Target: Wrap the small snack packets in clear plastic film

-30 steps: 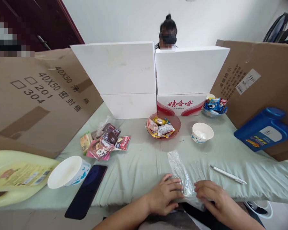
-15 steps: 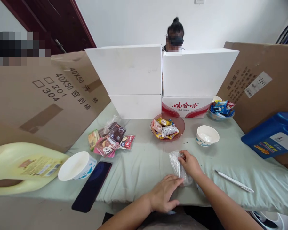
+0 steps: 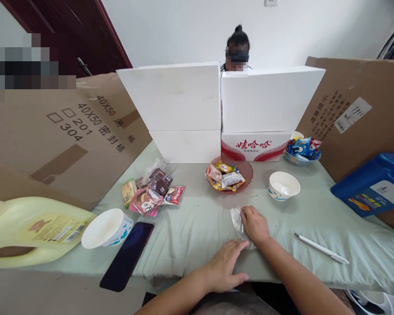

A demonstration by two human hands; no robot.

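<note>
Plastic bag (image 3: 237, 220), clear & crumpled, lies flat on cloth (image 3: 190, 245), lower ctr of frame. R hand (image 3: 256, 226) has fingertips on its upper part; can't tell if pinching or just pressing. L hand (image 3: 225, 266), lower ctr, is loosely spread, not clenched, fingertips at bag's lower end. Pen (image 3: 321, 248) lower right; phone (image 3: 126, 258) lower left, next to white bowl (image 3: 101, 228). Glass dish (image 3: 247, 170) w/ snacks (image 3: 232, 178) abt mid-frame, paper cup (image 3: 284, 186) to its right. Snack pile (image 3: 151, 192) left of ctr.
</note>
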